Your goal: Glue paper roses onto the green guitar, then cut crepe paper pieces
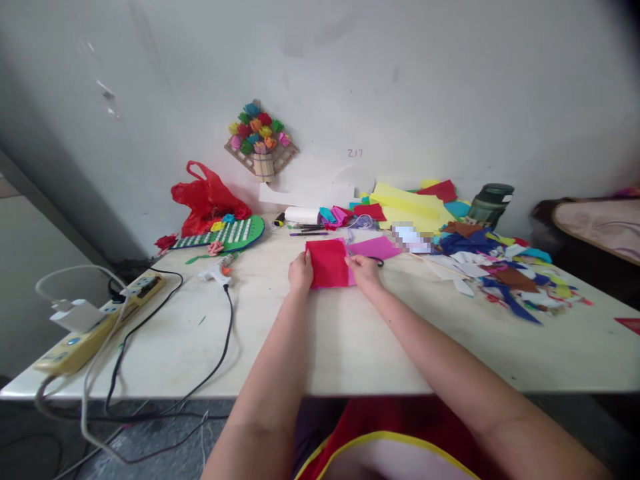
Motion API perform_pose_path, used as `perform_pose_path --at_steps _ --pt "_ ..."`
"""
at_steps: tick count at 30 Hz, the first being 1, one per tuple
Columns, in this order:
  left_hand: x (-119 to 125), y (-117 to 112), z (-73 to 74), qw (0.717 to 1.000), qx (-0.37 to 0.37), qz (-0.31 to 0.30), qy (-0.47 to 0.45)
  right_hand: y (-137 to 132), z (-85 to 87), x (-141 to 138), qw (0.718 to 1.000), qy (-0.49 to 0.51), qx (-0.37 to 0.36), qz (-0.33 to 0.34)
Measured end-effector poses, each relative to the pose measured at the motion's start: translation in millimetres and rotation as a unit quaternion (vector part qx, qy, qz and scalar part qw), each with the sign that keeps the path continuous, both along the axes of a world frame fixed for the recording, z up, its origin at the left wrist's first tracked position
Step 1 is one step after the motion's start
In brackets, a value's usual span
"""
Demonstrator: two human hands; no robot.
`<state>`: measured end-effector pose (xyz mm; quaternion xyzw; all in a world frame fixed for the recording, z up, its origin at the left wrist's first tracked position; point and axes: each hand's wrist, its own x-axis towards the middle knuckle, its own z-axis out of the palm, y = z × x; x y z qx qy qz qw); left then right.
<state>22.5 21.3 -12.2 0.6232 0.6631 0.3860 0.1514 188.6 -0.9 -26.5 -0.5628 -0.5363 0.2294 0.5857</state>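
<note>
Red, square, thin sheet (328, 263), edges pinched
Left hand (301, 271) at nine o'clock, right hand (365, 272) three; best kept level

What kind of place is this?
Probably a craft workspace: colourful scraps are piled on the table, what looks like a glue gun lies there too, and bright handmade-looking flowers are up against the wall.
</note>
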Motion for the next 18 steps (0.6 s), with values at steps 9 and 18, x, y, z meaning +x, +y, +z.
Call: perform_pose_path --at_steps 9,18 --pt "-24.9 -9.0 9.4 0.992 -0.019 0.123 -0.032 -2.1 -6.4 11.2 0.992 -0.106 -0.027 -0.064" --pt "-64.8 -0.2 23.3 0.954 -0.055 0.283 -0.078 -7.4 -9.0 13.2 0.972 -0.212 -0.048 -0.084"
